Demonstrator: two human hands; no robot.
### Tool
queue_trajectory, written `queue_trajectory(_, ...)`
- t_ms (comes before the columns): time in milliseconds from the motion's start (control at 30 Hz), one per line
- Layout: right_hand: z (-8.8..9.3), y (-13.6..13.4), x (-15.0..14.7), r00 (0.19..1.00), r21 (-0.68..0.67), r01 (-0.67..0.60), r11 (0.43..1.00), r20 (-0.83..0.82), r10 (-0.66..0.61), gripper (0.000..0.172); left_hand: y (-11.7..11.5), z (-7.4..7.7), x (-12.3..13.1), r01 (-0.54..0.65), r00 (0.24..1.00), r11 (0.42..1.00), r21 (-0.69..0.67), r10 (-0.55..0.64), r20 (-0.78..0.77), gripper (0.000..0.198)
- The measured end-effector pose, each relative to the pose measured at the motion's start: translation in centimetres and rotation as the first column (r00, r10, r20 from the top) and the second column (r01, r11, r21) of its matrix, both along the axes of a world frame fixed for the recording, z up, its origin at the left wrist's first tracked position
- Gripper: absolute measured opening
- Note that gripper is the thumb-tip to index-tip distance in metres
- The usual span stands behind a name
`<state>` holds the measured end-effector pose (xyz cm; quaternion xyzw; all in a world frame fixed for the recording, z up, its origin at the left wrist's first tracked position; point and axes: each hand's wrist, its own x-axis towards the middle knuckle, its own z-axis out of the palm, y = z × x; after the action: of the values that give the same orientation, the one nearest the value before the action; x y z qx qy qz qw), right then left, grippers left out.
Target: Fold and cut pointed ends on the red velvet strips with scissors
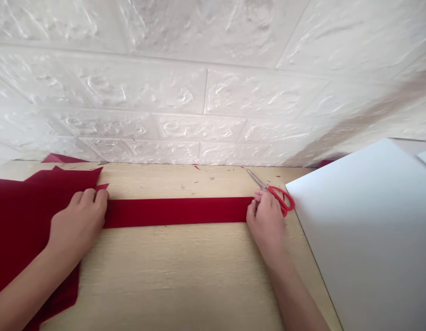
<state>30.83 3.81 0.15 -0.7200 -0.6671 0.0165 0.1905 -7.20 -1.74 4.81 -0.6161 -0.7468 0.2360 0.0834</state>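
Note:
A long red fabric strip (178,211) lies flat and straight across the table between my two hands. Its left end is under the curled fingers of my left hand (80,216), which is closed on it beside a larger piece of dark red fabric (23,211). At the strip's right end, my right hand (266,218) pinches the edge with thumb and fingers. Just behind that hand rest scissors (273,188) with red handles, blades pointing back and left; part of the handles is hidden by my fingers.
The pale wooden table (178,276) meets a white brick-pattern wall (178,92) at the back. A large white board (371,230) covers the right side. Small red scraps (196,167) lie along the back edge, with a bigger red piece (63,158) at the back left.

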Motion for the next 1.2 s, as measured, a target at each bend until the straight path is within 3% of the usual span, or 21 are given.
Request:
queue_trajectory(133,0.2,-0.2,-0.1,0.995,0.019,-0.059,0.998,0.086,0.058,0.026,-0.2,-0.1,-0.3,-0.013,1.0,1.0,0.028,0.013,0.012,0.04)
queue_trajectory(367,0.0,-0.3,0.1,0.993,0.065,-0.101,0.993,0.074,0.096,0.025,0.3,1.3,-1.0,-0.174,0.939,0.983,0.054,0.149,0.31,0.04)
queue_trajectory(600,0.3,-0.4,-0.5,0.999,0.041,-0.027,0.999,0.044,0.026,0.025,-0.6,0.4,-0.9,-0.225,0.917,0.964,0.141,0.16,0.365,0.046)
queue_trajectory(933,0.6,-0.4,-0.3,0.991,0.017,-0.08,0.997,0.109,0.078,0.021,-0.6,-0.2,-1.3,-0.253,0.909,0.948,0.193,0.164,0.384,0.042)
queue_trajectory(1200,0.4,-0.5,-0.1,0.988,0.016,-0.095,0.995,0.126,0.092,0.024,-1.0,-0.5,-1.5,-0.203,0.921,0.958,0.201,0.116,0.373,0.038)
